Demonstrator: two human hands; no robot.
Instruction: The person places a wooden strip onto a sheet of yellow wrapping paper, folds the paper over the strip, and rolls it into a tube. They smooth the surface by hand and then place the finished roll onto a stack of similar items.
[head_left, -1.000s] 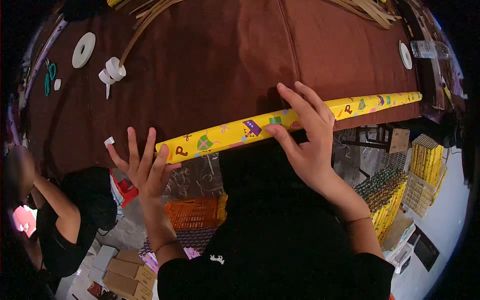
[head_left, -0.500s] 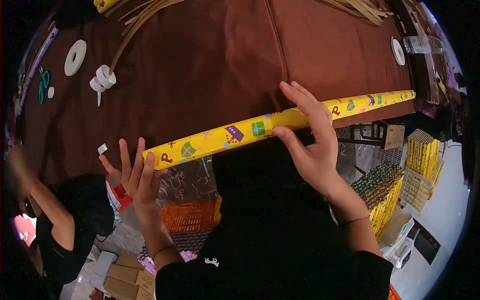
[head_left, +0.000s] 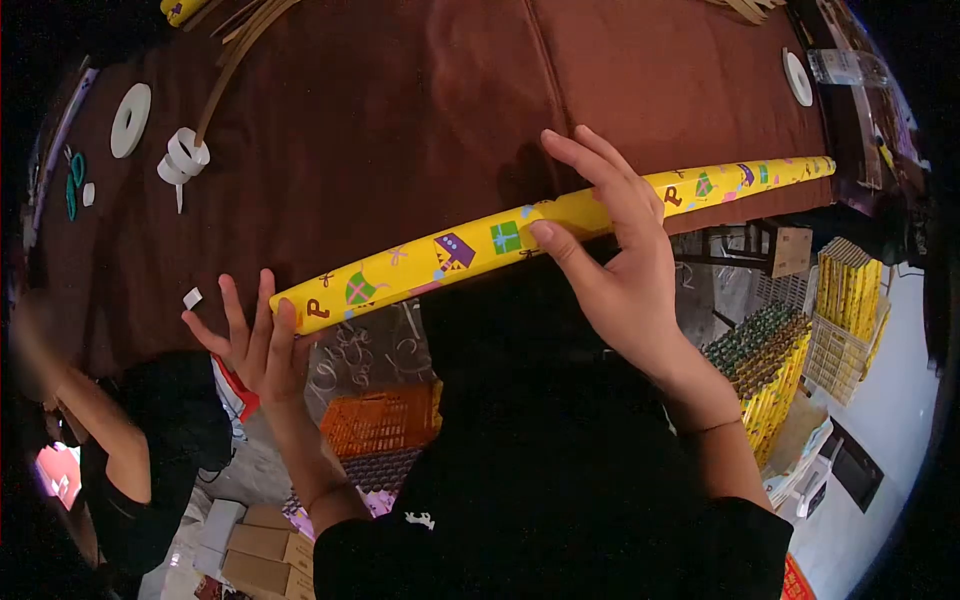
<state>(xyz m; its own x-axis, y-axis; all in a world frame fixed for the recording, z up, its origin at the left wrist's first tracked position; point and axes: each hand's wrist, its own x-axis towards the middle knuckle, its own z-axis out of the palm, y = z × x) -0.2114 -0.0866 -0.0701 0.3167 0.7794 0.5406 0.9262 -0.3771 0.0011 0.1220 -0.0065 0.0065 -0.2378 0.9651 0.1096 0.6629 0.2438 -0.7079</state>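
Observation:
A long yellow roll of wrapping paper point(head_left: 400, 262), printed with presents and ribbons, lies slantwise along the near edge of the brown-covered table. At its left end is my left hand point(head_left: 265, 350), fingers spread, with a finger against the roll's end. My right hand point(head_left: 630, 260) rests across the middle of the roll. Its fingers stretch out past the far side, and the thumb lies on the near side, apart from the fingers. Under this hand part of the roll is hidden.
On the brown cloth point(head_left: 380, 130) are white tape rolls point(head_left: 131, 120), a tape ring point(head_left: 188, 155), green-handled scissors point(head_left: 76, 175) and brown strips point(head_left: 235, 60). A bottle point(head_left: 847, 68) lies far right. Another person's arm point(head_left: 95, 415) is at left. An orange crate point(head_left: 375, 420) stands below.
The view has shifted slightly, so the table items appear further left and higher. Both hands stay at nearly the same places on the roll.

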